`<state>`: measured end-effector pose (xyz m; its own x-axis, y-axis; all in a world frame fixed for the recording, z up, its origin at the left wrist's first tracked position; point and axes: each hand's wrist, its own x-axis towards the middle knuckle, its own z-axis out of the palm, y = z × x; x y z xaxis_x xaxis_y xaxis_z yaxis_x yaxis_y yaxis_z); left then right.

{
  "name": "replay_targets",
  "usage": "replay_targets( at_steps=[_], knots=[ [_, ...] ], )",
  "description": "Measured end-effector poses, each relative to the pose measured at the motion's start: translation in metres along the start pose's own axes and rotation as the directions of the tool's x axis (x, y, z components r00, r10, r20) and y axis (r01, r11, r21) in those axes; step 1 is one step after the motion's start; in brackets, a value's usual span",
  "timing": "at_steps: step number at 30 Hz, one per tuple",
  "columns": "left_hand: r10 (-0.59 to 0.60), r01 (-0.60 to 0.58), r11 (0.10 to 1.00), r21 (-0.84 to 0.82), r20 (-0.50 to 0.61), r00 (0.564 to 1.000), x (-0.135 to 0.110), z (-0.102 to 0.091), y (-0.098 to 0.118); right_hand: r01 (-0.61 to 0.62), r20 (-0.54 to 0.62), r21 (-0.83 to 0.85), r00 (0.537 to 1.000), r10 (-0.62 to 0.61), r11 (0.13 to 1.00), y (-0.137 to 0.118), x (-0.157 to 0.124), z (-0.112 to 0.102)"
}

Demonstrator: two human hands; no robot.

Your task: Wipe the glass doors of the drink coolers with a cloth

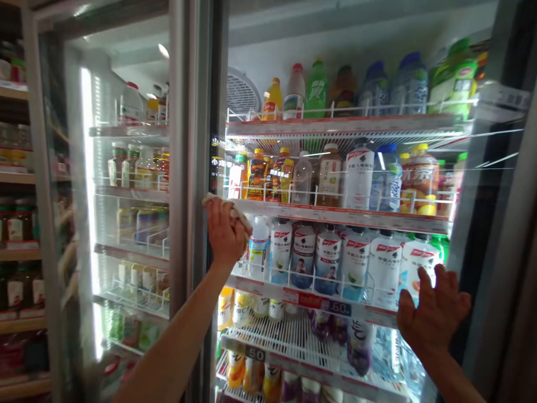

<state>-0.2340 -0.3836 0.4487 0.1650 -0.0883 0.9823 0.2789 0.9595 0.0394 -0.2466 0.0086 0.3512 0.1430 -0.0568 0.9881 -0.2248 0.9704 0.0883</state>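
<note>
My left hand (224, 235) is closed over a pale cloth (239, 215) and presses it against the left edge of the glass fridge door (251, 33), beside the metal frame. Bits of the cloth stick out past the fingers on both sides. At the lower right, my right hand (434, 305) has its fingers spread, in front of the glass; whether it touches the pane I cannot tell. Behind the glass, white-labelled bottles (356, 257) fill the middle shelf. Other drinks, among them a green bottle (316, 89), stand on the top shelf.
A second glass-doored fridge section (130, 190) with stocked shelves is on the left, past a metal post (182, 140). Farther left, open shelves (20, 254) hold jars. A dark door frame (499, 184) runs along the right side. Reflections streak the glass.
</note>
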Motion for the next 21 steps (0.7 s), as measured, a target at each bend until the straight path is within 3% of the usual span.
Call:
replay_targets(
  at_steps=[1, 3, 6, 9, 10, 11, 13, 15, 16, 18, 21],
  knots=[
    [-0.049, 0.050, 0.999, 0.016, -0.033, 0.998, 0.004, 0.001, -0.002, -0.006, -0.002, -0.005, 1.000, 0.006, 1.000, -0.001, 0.002, 0.000],
    [-0.022, 0.021, 1.000, -0.011, -0.049, 0.999, 0.003, 0.007, 0.012, -0.009, 0.005, -0.017, 1.000, 0.009, 1.000, -0.002, 0.008, 0.002],
    [0.215, -0.207, 0.970, -0.130, 0.048, 0.976, -0.011, 0.017, 0.053, 0.017, 0.020, -0.006, 1.000, -0.017, 1.000, -0.005, 0.023, 0.006],
    [0.443, -0.410, 0.886, -0.216, 0.136, 0.886, -0.018, 0.018, 0.065, 0.042, -0.009, 0.007, 0.999, -0.042, 0.999, -0.007, 0.034, 0.010],
    [0.451, -0.420, 0.883, -0.211, 0.134, 0.882, -0.015, 0.015, 0.058, 0.049, -0.021, 0.008, 0.999, -0.049, 0.999, -0.008, 0.035, 0.011],
    [0.406, -0.382, 0.906, -0.185, 0.116, 0.907, -0.010, 0.012, 0.046, 0.060, -0.027, 0.009, 0.998, -0.060, 0.998, -0.008, 0.035, 0.011],
    [0.180, -0.177, 0.980, -0.094, 0.033, 0.983, 0.005, 0.007, 0.016, 0.072, -0.030, 0.014, 0.997, -0.072, 0.997, -0.008, 0.033, 0.010],
    [-0.043, 0.042, 0.999, -0.027, -0.063, 0.997, 0.021, 0.009, -0.003, 0.066, -0.030, 0.012, 0.997, -0.066, 0.998, -0.009, 0.031, 0.009],
    [-0.088, 0.087, 0.996, -0.016, -0.085, 0.992, 0.027, 0.012, -0.005, 0.061, -0.029, 0.008, 0.998, -0.061, 0.998, -0.009, 0.032, 0.009],
    [-0.033, 0.031, 0.999, -0.038, -0.069, 0.997, 0.033, 0.023, 0.013, 0.053, -0.012, 0.000, 0.999, -0.053, 0.999, -0.011, 0.037, 0.009],
    [0.234, -0.230, 0.963, -0.144, 0.013, 0.972, 0.022, 0.037, 0.071, 0.060, 0.013, 0.007, 0.998, -0.060, 0.998, -0.013, 0.054, 0.012]
  ],
)
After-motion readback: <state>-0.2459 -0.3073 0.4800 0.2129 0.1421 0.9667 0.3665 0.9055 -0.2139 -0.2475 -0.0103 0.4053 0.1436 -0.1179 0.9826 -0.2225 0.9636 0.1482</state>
